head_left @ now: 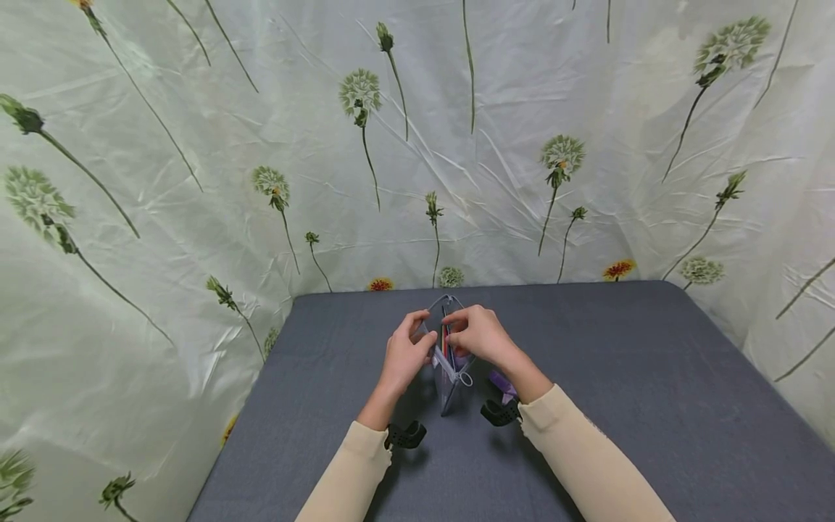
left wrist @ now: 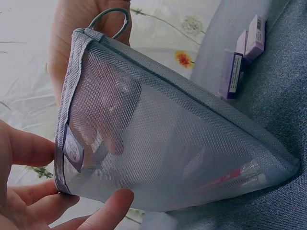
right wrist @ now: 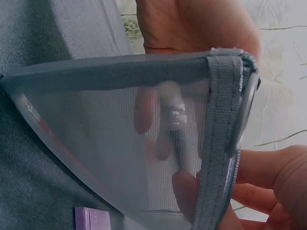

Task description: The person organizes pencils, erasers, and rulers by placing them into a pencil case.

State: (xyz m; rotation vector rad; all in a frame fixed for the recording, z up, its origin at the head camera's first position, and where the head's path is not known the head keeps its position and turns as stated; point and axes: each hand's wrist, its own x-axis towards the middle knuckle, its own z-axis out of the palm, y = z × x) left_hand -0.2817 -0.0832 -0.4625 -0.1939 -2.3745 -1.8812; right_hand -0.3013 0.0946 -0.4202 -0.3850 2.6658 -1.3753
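A grey mesh zip pouch (head_left: 446,388) stands upright, its top gaping. Through its opening, slim coloured pens (head_left: 445,341) show; a red-marked one (left wrist: 235,175) lies low behind the mesh. My left hand (head_left: 407,351) pinches the pouch's left rim, near a small sewn label (left wrist: 73,149). My right hand (head_left: 481,333) reaches over the opposite rim with fingertips inside the opening. Blurred by the mesh, a slim pen-like item (right wrist: 177,129) with a dark patterned section sits at these fingertips. A round zip pull (head_left: 466,379) hangs at the near end.
Small purple boxes (left wrist: 232,74) lie on the dark grey table (head_left: 620,377), right of the pouch and partly behind my right forearm. Black wrist straps (head_left: 406,435) are on both wrists. A flower-patterned curtain (head_left: 443,145) hangs behind the table.
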